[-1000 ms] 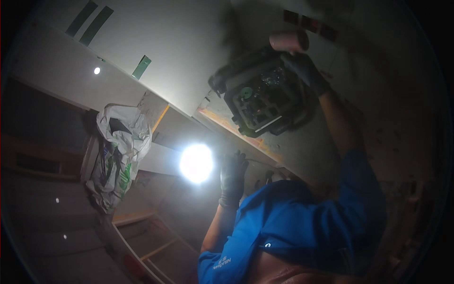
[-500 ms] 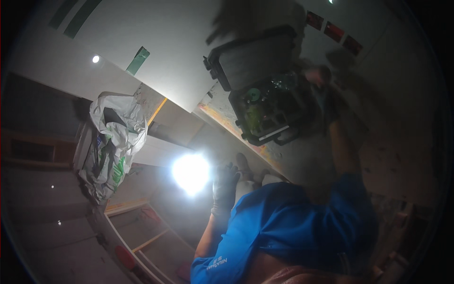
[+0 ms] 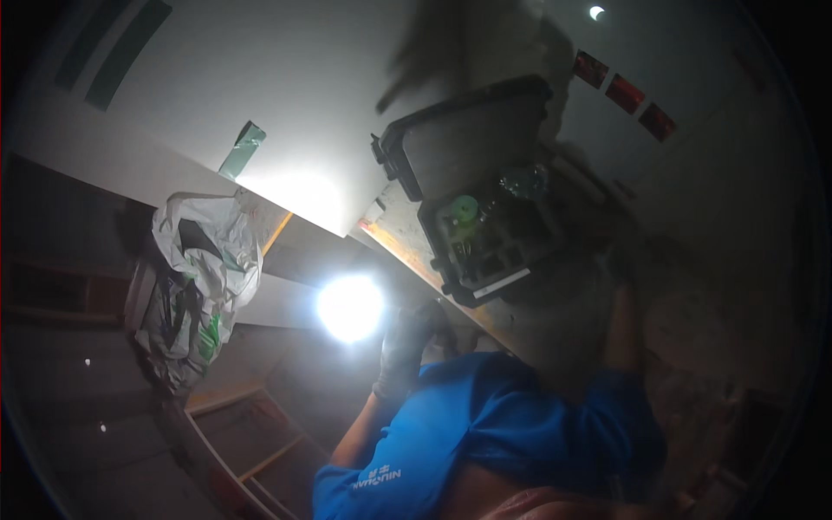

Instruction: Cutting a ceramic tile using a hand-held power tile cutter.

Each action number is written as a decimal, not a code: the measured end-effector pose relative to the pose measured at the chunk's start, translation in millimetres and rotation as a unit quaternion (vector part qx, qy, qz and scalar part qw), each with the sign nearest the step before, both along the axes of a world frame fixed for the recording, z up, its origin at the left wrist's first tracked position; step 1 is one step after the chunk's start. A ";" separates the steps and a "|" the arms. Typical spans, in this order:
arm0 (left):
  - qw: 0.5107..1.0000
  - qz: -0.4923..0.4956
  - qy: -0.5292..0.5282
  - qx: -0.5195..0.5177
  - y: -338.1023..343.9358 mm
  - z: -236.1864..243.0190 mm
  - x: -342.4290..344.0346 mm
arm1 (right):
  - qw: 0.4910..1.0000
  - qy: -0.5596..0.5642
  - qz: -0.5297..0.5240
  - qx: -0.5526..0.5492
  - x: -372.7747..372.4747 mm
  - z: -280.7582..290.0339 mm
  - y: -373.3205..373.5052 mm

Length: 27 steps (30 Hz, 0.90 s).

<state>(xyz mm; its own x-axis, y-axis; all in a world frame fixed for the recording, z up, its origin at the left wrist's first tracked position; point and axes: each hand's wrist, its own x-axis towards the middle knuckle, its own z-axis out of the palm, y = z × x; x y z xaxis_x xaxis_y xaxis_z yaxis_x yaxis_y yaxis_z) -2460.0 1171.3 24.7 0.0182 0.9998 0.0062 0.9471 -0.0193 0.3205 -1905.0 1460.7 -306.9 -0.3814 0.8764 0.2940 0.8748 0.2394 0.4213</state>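
Note:
My left hand [image 3: 402, 347], in a grey glove, is closed beside a glaring white lamp [image 3: 349, 308]. It appears to grip the lamp, though glare hides the lamp's body. An open dark hard case [image 3: 490, 186] lies ahead, its lid tipped back. Inside are a pale green round piece [image 3: 464, 209], a clear plastic-looking item [image 3: 523, 180] and a compartmented insert. My right hand [image 3: 612, 260], gloved and in deep shadow, is at the case's right side. Its fingers are too dark to make out.
A crumpled white plastic bag [image 3: 208, 251] hangs at the left by a white panel [image 3: 286, 78] with green tape strips [image 3: 243, 149]. Red patches [image 3: 625, 94] mark the surface at the far right. Below the bag is a wooden-edged frame [image 3: 251, 433].
My right hand has moved down and nearer, along the case's right side. The view has shifted, so the case and bag sit lower. My left hand stays beside the lamp.

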 end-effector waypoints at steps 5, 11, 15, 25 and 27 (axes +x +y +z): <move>0.926 0.111 -0.351 0.081 -24.0 -40.0 -35.2 | 0.848 0.402 0.274 -0.210 -225.9 349.2 57.6; 0.785 0.190 -0.590 0.024 -23.4 -41.3 -35.5 | 0.886 0.335 0.285 -0.147 -374.2 370.1 101.5; 0.788 0.245 -0.562 0.058 -30.9 -26.9 -32.0 | 0.891 0.294 0.346 -0.006 -384.3 354.0 118.1; 0.919 0.195 -0.328 0.098 -58.1 -46.1 -31.0 | 0.910 0.241 0.254 -0.220 -284.0 308.4 -20.8; 0.957 0.134 -0.232 0.112 -46.4 -30.6 -23.9 | 0.905 0.224 0.242 -0.269 -237.9 225.5 -32.7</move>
<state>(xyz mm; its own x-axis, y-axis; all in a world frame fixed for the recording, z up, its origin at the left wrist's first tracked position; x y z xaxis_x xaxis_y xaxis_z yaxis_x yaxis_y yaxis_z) -2483.9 1124.9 -5.8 -0.2957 0.9407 0.1661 0.6838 0.0870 0.7245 -2142.9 1428.0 -81.4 -0.7075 0.7003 0.0946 0.6665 0.7058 -0.2401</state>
